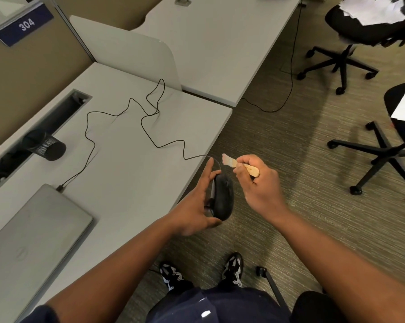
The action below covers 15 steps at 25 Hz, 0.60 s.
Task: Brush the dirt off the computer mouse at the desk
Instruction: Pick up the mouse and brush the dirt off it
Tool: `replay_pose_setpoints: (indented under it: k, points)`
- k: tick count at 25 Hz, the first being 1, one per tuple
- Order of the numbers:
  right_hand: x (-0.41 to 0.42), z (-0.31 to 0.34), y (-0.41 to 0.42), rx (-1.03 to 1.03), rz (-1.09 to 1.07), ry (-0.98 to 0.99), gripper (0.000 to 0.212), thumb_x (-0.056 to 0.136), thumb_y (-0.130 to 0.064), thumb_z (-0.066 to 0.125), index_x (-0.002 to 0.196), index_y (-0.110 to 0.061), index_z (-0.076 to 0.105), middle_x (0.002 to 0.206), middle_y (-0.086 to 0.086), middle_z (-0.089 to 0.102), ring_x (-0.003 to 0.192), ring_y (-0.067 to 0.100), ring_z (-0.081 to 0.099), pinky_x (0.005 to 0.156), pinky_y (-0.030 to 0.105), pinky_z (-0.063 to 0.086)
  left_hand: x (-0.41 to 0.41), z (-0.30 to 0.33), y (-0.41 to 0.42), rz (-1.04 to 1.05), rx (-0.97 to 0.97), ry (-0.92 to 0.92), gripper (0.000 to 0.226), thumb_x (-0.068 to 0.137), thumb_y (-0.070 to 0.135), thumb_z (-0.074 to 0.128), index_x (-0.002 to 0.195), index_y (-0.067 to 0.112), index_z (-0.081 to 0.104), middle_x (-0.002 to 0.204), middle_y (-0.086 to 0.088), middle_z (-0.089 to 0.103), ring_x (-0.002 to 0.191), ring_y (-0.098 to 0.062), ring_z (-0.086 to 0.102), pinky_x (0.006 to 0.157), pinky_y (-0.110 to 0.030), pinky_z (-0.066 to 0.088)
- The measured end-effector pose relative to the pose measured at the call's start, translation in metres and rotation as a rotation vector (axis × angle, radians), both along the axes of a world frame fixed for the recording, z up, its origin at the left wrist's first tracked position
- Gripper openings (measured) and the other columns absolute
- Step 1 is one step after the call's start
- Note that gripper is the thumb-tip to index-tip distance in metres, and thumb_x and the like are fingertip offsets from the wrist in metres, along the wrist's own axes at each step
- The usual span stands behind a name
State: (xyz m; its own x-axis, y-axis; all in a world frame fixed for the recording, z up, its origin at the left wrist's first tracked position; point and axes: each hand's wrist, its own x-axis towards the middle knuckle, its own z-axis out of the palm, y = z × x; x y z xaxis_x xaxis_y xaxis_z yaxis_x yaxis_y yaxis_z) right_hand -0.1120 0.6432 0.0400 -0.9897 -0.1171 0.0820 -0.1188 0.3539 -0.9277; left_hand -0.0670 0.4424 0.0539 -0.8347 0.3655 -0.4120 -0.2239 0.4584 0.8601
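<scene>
Cradled on edge in the left hand (197,203), thumb below and fingers along its far side, the black computer mouse (223,198) hangs just past the desk (131,159) edge, above the carpet. Beside it, the right hand (258,183) clenches a small wooden-handled brush (240,165), bristles pointing away, just above the mouse. Its black cable (150,134) loops back across the desk to a closed grey laptop (33,231). A black mesh cup (45,145) lies tipped near the cable slot.

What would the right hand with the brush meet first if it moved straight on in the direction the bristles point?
Probably the mouse cable near the desk edge, though depth is unclear. The right hand aims its brush up-left.
</scene>
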Motion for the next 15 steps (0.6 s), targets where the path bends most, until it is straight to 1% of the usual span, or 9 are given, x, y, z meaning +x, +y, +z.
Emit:
replay_pose_setpoints:
  k: [3, 5, 6, 8, 9, 10, 12, 14, 15]
  points:
    - [-0.001, 0.004, 0.002, -0.069, -0.024, -0.007, 0.01, 0.103, -0.021, 0.063, 0.109, -0.02, 0.07, 0.072, -0.006, 0.065, 0.055, 0.005, 0.053, 0.05, 0.024, 0.041, 0.0, -0.001, 0.0, 0.017, 0.004, -0.009, 0.147, 0.081, -0.006, 0.086, 0.152, 0.067, -0.02, 0.161, 0.04, 0.01, 0.15, -0.028, 0.045, 0.095, -0.03, 0.062]
    - [-0.002, 0.009, 0.006, -0.151, -0.018, -0.055, 0.008, 0.1, -0.018, 0.067, 0.104, -0.019, 0.073, 0.074, -0.004, 0.067, 0.057, 0.006, 0.054, 0.051, 0.026, 0.043, 0.0, -0.001, 0.0, 0.023, 0.012, -0.013, 0.148, 0.08, -0.006, 0.087, 0.151, 0.069, -0.02, 0.165, 0.035, 0.011, 0.149, -0.029, 0.046, 0.095, -0.033, 0.063]
    - [-0.004, 0.011, 0.007, -0.204, -0.008, -0.093, 0.006, 0.099, -0.017, 0.069, 0.101, -0.018, 0.074, 0.073, 0.0, 0.067, 0.059, 0.009, 0.055, 0.054, 0.029, 0.044, 0.0, -0.001, 0.0, 0.024, 0.009, -0.015, 0.149, 0.08, -0.005, 0.087, 0.151, 0.07, -0.02, 0.166, 0.035, 0.012, 0.148, -0.029, 0.048, 0.095, -0.036, 0.063]
    - [-0.008, 0.016, 0.011, -0.295, 0.016, -0.174, 0.006, 0.097, -0.015, 0.07, 0.095, -0.014, 0.075, 0.074, 0.017, 0.066, 0.063, 0.024, 0.056, 0.058, 0.039, 0.046, -0.001, -0.001, -0.001, 0.025, 0.01, -0.024, 0.149, 0.08, -0.005, 0.087, 0.149, 0.071, -0.021, 0.162, 0.038, 0.013, 0.144, -0.028, 0.053, 0.094, -0.04, 0.064]
    - [-0.01, 0.018, 0.012, -0.315, 0.031, -0.209, 0.008, 0.097, -0.012, 0.069, 0.092, -0.012, 0.074, 0.075, 0.023, 0.065, 0.065, 0.029, 0.056, 0.059, 0.044, 0.047, -0.001, -0.001, -0.001, 0.024, 0.013, -0.024, 0.15, 0.079, -0.005, 0.087, 0.149, 0.071, -0.021, 0.161, 0.039, 0.013, 0.142, -0.027, 0.055, 0.093, -0.041, 0.065]
    - [-0.012, 0.02, 0.014, -0.321, 0.055, -0.249, 0.01, 0.096, -0.009, 0.068, 0.089, -0.01, 0.074, 0.074, 0.023, 0.065, 0.066, 0.03, 0.055, 0.06, 0.044, 0.047, -0.001, -0.002, -0.001, 0.022, 0.008, -0.018, 0.15, 0.079, -0.004, 0.088, 0.149, 0.072, -0.021, 0.162, 0.038, 0.013, 0.141, -0.026, 0.056, 0.093, -0.042, 0.065]
    - [-0.014, 0.022, 0.016, -0.289, 0.137, -0.329, 0.012, 0.095, -0.006, 0.067, 0.086, -0.009, 0.074, 0.073, 0.013, 0.066, 0.067, 0.025, 0.057, 0.062, 0.039, 0.048, -0.002, -0.003, 0.0, 0.019, -0.006, -0.006, 0.151, 0.078, -0.003, 0.089, 0.15, 0.071, -0.021, 0.166, 0.033, 0.014, 0.142, -0.025, 0.055, 0.095, -0.042, 0.064]
    - [-0.015, 0.021, 0.017, -0.202, 0.195, -0.347, 0.01, 0.095, -0.01, 0.067, 0.088, -0.011, 0.075, 0.072, 0.004, 0.066, 0.067, 0.02, 0.057, 0.065, 0.037, 0.048, -0.002, -0.004, 0.0, 0.02, -0.01, -0.008, 0.151, 0.078, -0.003, 0.089, 0.15, 0.07, -0.021, 0.167, 0.033, 0.014, 0.144, -0.024, 0.053, 0.099, -0.042, 0.062]
    - [-0.016, 0.019, 0.016, -0.171, 0.189, -0.34, 0.01, 0.095, -0.012, 0.068, 0.088, -0.013, 0.075, 0.07, 0.001, 0.065, 0.066, 0.019, 0.056, 0.064, 0.038, 0.047, -0.002, -0.004, 0.0, 0.018, -0.012, -0.009, 0.151, 0.078, -0.003, 0.089, 0.15, 0.07, -0.021, 0.167, 0.033, 0.014, 0.145, -0.024, 0.052, 0.1, -0.043, 0.062]
